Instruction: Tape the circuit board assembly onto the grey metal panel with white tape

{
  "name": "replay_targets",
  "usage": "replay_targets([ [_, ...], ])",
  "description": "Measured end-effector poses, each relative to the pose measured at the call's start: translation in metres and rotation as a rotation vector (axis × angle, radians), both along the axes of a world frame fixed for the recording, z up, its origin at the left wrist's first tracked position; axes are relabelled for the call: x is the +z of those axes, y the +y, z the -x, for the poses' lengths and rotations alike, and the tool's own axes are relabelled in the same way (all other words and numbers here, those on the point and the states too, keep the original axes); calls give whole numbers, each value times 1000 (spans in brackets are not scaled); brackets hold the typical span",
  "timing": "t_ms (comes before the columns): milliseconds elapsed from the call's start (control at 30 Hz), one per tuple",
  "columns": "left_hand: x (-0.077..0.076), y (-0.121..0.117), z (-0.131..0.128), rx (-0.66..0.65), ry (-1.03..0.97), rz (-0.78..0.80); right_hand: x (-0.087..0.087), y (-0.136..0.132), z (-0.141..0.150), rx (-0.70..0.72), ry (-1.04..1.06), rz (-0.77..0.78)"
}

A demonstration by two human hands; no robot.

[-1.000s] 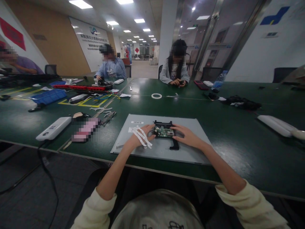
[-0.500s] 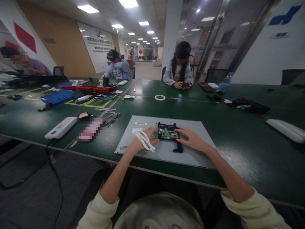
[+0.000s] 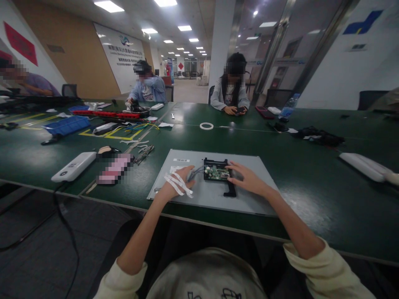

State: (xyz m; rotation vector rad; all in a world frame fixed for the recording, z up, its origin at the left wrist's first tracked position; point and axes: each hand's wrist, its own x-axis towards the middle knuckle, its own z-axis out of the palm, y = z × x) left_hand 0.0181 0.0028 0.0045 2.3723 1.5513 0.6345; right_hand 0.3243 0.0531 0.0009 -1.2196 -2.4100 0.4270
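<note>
A person's bare hands reach forward over a flat gray panel [image 3: 199, 200] lying on a green bench [image 3: 311, 174]. Near the middle of the panel sits a small green circuit board [image 3: 218, 172] in a black frame [image 3: 231, 189], one leg of which points toward the person. Gray wires [image 3: 197, 170] run from the board's left side to the left hand [image 3: 183, 177], passing between its thumb and fingers; whether that grip is pinched tight on them, I cannot tell. A white strap [image 3: 178, 182] crosses the left wrist. The right hand [image 3: 245, 177] is at the board's right edge, its grip apart, thumb below and fingers above.

To the left on the bench lie a pink phone-like object [image 3: 115, 168], partly blurred out, and a white device [image 3: 75, 166]. Beyond the panel are a white ring [image 3: 206, 126] and, farther left, a blue tray [image 3: 67, 126]. Across the bench sits a person in a gray jacket [image 3: 216, 95], head bent down.
</note>
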Motion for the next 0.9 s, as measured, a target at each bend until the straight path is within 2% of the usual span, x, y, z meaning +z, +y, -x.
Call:
replay_targets([
  [133, 7, 8, -17, 47, -54, -116, 17, -15, 18, -80, 235, -29],
  [233, 17, 9, -35, 47, -64, -183, 31, -31, 41, -65, 455, 178],
  [333, 26, 9, -52, 62, -74, -226, 38, -44, 64, -17, 554, 359],
  [433, 28, 12, -61, 94, -92, -268, 37, -52, 78, 17, 596, 448],
  [500, 26, 15, -64, 127, -112, -299, 35, -55, 82, -24, 635, 461],
  [633, 23, 20, -65, 162, -129, -353, 32, -60, 80, -112, 697, 426],
  [800, 24, 20, -69, 189, -122, -371, 31, -65, 75, -79, 670, 644],
  [900, 26, 19, -73, 221, -92, -370, 32, -68, 74, -107, 697, 607],
])
